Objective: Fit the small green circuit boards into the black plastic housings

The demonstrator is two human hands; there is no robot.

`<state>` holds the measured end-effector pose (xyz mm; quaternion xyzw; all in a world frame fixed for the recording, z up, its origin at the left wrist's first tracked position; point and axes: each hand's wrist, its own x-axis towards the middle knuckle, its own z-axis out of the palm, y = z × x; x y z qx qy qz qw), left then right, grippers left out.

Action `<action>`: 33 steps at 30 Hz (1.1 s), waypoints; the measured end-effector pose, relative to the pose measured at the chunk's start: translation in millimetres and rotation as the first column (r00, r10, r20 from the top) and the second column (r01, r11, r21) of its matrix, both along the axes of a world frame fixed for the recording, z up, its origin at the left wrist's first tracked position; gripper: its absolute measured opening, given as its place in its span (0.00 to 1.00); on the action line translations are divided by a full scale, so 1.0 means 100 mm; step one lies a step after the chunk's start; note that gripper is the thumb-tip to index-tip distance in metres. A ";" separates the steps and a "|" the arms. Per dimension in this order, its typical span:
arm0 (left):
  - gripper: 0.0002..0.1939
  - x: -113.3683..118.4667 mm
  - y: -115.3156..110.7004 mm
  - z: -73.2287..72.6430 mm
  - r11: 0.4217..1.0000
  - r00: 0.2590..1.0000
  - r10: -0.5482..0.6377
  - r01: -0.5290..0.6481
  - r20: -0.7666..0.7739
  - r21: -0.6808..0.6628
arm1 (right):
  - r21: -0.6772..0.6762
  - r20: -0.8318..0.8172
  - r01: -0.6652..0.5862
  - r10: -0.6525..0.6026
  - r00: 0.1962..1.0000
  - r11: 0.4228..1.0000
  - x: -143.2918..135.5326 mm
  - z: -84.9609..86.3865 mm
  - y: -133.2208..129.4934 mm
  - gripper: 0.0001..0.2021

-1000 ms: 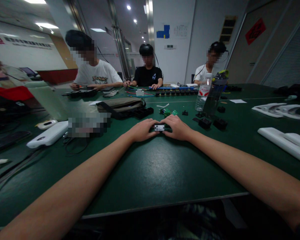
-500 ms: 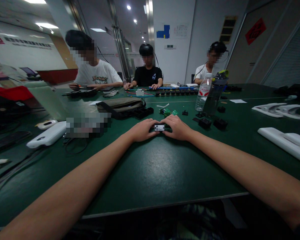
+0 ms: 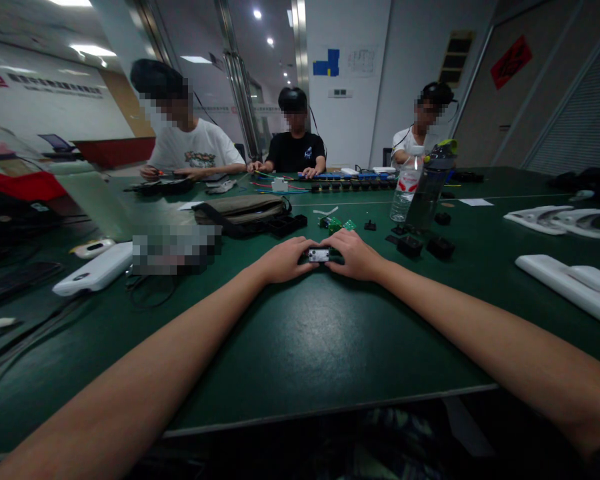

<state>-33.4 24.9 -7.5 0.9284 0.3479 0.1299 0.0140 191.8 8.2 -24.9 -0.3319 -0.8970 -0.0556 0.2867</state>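
Observation:
Between my two hands is a small rectangular module [image 3: 319, 255] with a white face and dark sides, held just above or on the green table. My left hand [image 3: 289, 260] is closed on its left end, and my right hand [image 3: 354, 257] grips the right end. The fingertips meet around it and cover its edges. Right behind my hands lie small green circuit boards [image 3: 336, 225], partly hidden by my right hand. A small black part [image 3: 370, 226] sits to their right.
Black housings [image 3: 410, 246] and a clear water bottle [image 3: 406, 190] stand right of my hands, beside a dark bottle [image 3: 430, 187]. A khaki bag [image 3: 245, 209] lies behind to the left. White plastic pieces [image 3: 570, 287] lie far right. Several people sit opposite.
My hands and the module stay in place. Across the table, the person at the right has raised a hand slightly.

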 end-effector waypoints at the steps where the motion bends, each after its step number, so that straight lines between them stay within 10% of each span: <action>1: 0.24 0.00 0.00 0.00 1.000 1.000 -0.002 0.002 0.002 0.001 | -0.001 -0.001 -0.002 0.002 1.000 1.000 0.00 0.00 0.00 0.18; 33: 0.25 0.00 0.00 0.00 1.000 1.000 -0.003 0.003 0.006 -0.004 | 0.012 0.003 -0.001 0.001 1.000 1.000 0.00 0.00 0.00 0.17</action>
